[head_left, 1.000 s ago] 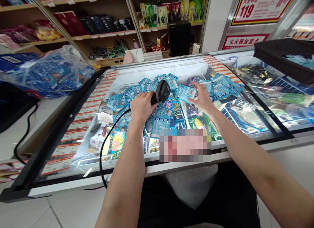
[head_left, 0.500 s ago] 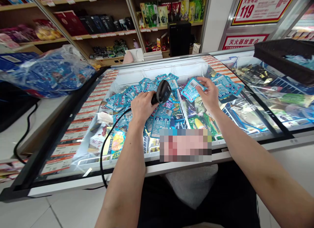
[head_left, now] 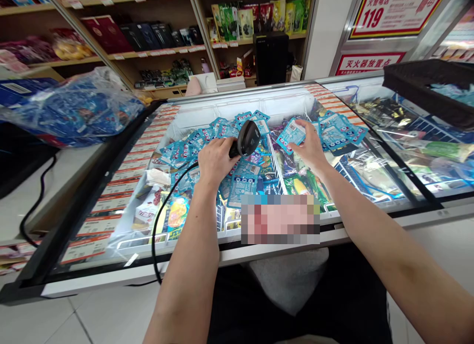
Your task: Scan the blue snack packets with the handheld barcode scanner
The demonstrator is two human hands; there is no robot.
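My left hand (head_left: 217, 160) is wrapped round the handle of a black barcode scanner (head_left: 248, 139); the scanner's head points to the right. A black cord runs from it down past my forearm. My right hand (head_left: 310, 145) holds a small blue packet (head_left: 291, 135) by its right edge, thumb low and fingers at the top corner. A white printed patch shows on the packet's face. Many similar blue packets (head_left: 207, 136) lie spread on the freezer's glass lid around the scanner. Another overlapping pile of blue packets (head_left: 338, 131) sits to the right of my right hand.
Under the glass, the chest freezer (head_left: 237, 255) holds bagged goods in white wire baskets. A clear plastic bag of blue packs (head_left: 81, 107) rests at the left. A dark fabric bin (head_left: 425, 87) stands at the right. Stocked shelves (head_left: 155, 52) line the back.
The blue packet in my right hand has turned slightly and my thumb has slid down to its lower right corner. My left hand and the scanner have hardly moved.
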